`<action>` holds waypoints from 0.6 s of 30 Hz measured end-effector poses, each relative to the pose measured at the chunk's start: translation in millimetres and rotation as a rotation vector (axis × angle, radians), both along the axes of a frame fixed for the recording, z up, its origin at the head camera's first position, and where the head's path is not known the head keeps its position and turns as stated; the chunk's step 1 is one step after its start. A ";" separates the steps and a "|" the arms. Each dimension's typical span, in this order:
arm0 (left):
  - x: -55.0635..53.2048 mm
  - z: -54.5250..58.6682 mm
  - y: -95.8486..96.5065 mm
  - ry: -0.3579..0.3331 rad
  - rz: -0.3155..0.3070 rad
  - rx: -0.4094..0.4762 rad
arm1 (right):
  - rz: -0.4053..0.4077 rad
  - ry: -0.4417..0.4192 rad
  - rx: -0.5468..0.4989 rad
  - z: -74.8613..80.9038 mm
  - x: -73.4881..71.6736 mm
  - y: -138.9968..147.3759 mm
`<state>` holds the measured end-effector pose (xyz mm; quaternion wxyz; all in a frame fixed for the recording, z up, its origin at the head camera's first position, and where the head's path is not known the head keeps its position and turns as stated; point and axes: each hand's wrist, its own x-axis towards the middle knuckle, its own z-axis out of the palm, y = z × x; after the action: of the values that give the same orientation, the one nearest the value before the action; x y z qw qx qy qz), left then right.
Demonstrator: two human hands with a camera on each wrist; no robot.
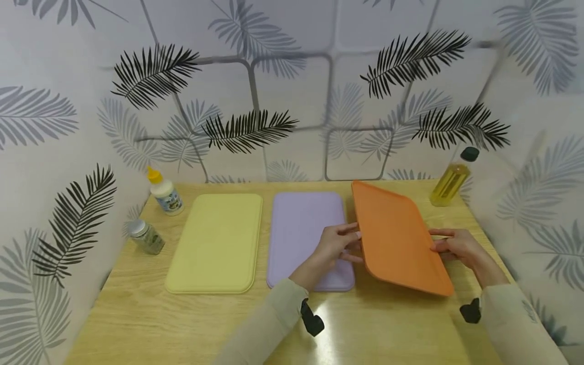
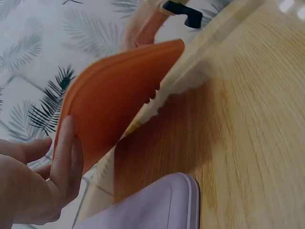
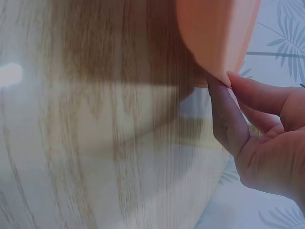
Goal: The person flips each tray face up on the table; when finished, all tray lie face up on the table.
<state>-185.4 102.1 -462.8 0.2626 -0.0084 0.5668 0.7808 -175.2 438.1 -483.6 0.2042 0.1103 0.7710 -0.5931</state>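
A thin rectangular orange plastic tray (image 1: 397, 233) is held tilted over the right part of the table, its left side raised higher than its right. My left hand (image 1: 335, 243) grips the tray's left edge, with fingers against its underside in the left wrist view. On the opposite edge, my right hand (image 1: 460, 247) pinches the rim between thumb and fingers. Just left of it lies a flat purple tray (image 1: 303, 218), partly covered by my left hand and forearm. A matching yellow tray (image 1: 216, 241) lies farther left.
At the back left of the wooden table (image 1: 182, 324) stand a white glue bottle (image 1: 168, 195) with a yellow cap and a small lidded jar (image 1: 146, 237). A bottle of yellow liquid (image 1: 449, 185) stands at the back right. Leaf-patterned walls (image 1: 292, 91) border the table.
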 end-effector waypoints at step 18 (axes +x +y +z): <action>-18.7 -0.2 20.9 0.020 -0.048 -0.247 | 0.026 0.039 0.057 14.4 -7.5 19.6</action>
<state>-204.1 123.0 -463.0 0.2726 -0.0192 0.6612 0.6986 -182.6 457.7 -469.2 0.1935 0.0944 0.7929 -0.5701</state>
